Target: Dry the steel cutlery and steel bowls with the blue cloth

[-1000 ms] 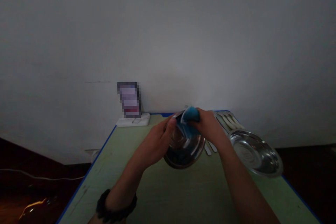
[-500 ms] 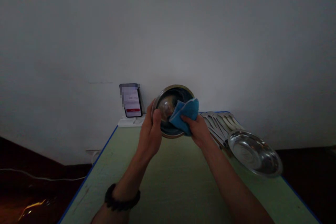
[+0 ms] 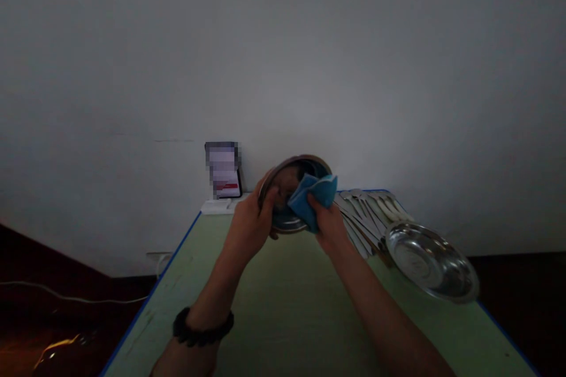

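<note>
A shiny metal bowl [image 3: 289, 224] is held up above the table, tilted so its inside faces me. My left hand [image 3: 253, 218] grips the bowl's left side, thumb over the rim and fingers behind it. In my right hand [image 3: 326, 218] is a folded blue cloth [image 3: 309, 194], pinched under the thumb and lying against the bowl's right inner side and rim. The cloth hides part of the bowl's inside. A dark beaded bracelet circles my left wrist.
A second metal bowl [image 3: 431, 262] stands at the table's right edge. Behind it lie several spoons and other cutlery [image 3: 367, 212]. A phone [image 3: 224, 171] leans on the wall [image 3: 283, 59] above a white strip [image 3: 216, 207]. The green table [image 3: 283, 306] has blue edging.
The bowl has tipped and dropped slightly, so its opening looks narrower. My right hand and the cloth have shifted a little lower along it. The left hand still grips the rim.
</note>
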`<state>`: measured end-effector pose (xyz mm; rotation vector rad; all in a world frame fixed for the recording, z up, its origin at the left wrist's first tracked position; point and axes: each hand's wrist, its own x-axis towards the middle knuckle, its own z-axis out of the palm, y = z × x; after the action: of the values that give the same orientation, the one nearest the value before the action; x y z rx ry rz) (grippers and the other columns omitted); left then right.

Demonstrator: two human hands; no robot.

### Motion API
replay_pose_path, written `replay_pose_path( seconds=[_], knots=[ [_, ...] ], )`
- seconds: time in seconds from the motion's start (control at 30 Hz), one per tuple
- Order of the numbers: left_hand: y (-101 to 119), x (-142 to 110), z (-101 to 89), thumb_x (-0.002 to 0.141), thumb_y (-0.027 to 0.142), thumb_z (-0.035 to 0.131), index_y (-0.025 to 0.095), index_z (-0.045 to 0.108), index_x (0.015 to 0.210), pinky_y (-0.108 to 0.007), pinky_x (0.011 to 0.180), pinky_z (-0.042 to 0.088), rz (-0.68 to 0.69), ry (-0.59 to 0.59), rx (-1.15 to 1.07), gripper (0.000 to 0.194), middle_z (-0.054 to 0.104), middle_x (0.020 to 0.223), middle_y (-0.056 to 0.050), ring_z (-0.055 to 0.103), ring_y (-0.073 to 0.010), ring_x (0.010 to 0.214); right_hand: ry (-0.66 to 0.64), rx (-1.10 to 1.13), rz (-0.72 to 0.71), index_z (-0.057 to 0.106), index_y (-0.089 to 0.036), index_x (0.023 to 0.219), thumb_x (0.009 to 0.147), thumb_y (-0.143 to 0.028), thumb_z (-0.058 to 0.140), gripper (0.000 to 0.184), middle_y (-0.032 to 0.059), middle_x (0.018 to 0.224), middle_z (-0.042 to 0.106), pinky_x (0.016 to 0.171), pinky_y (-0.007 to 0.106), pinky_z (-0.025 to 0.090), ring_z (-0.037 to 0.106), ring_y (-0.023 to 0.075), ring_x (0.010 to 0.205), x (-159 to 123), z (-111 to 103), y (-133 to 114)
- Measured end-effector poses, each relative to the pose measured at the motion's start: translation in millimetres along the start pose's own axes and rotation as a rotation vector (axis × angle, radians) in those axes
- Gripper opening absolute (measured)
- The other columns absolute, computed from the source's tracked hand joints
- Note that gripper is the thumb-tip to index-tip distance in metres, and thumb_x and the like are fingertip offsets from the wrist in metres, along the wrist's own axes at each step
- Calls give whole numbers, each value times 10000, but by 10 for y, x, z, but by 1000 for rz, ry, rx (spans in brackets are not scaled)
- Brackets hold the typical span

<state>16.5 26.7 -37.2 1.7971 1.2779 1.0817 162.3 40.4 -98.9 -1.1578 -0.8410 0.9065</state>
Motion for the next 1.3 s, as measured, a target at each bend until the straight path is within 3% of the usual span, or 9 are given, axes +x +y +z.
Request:
replay_pose_path(
  seconds=[0.13,0.27,0.4,0.57,0.7,0.87,1.03,1.2,1.3],
  knots=[
    [-17,31,-33,833,509,412,201,467,1230,-242,433,451,-8,43,82,506,680,865,-72,603,-143,483,-46,-107,-29,633,-137,896,690,-321,580,282,61,810,696,683,324,495,641,192,736,43,-44,5],
    [-43,29,-207,837,505,388,164,645,690,-266,494,367,42,-151,633,452,635,575,-77,593,-192,526,-187,-353,-161,668,-167,680,580,-200,660,106,14,638,661,702,333,452,593,191,656,75,-276,-283],
    [-77,21,-188,881,372,347,194,658,815,-268,558,366,175,-221,598,365,680,694,-70,615,-194,627,-195,-680,-410,684,-179,843,673,-258,614,200,52,735,685,695,336,432,606,215,705,32,-285,-399],
    [-163,61,85,885,414,342,159,635,916,-276,624,424,93,93,345,390,695,818,-91,637,-218,746,142,-183,-115,650,-134,800,676,-422,620,315,76,751,691,651,338,484,627,214,696,16,-73,-77],
    [-186,93,103,861,497,351,132,628,823,-258,526,418,40,41,243,460,678,722,-89,633,-206,640,41,166,122,645,-140,878,580,-298,696,341,63,826,705,695,345,510,652,207,738,63,-62,55],
    [-45,-1,-179,851,480,373,174,665,742,-264,493,326,111,-101,642,437,640,599,-67,584,-196,554,-209,-434,-144,691,-151,755,630,-197,637,144,40,686,693,674,343,479,632,215,670,67,-246,-220],
    [0,-67,-187,840,321,424,222,664,966,-278,612,383,115,-132,751,288,693,793,-93,626,-206,700,-330,-799,-473,663,-194,1016,699,-132,528,351,73,891,708,772,359,447,640,245,833,-20,-227,-372],
    [-109,71,-79,884,392,324,149,662,835,-300,630,404,91,11,601,419,675,718,-110,621,-215,675,-16,-448,-251,669,-140,880,748,-382,556,298,82,784,701,690,343,479,645,233,746,-18,-78,-116],
    [-226,154,-52,866,463,327,122,626,779,-292,578,429,-29,111,278,461,662,700,-107,620,-217,661,-18,-16,18,642,-130,931,734,-377,556,327,86,874,700,668,330,500,654,211,750,-35,55,32]
  ],
)
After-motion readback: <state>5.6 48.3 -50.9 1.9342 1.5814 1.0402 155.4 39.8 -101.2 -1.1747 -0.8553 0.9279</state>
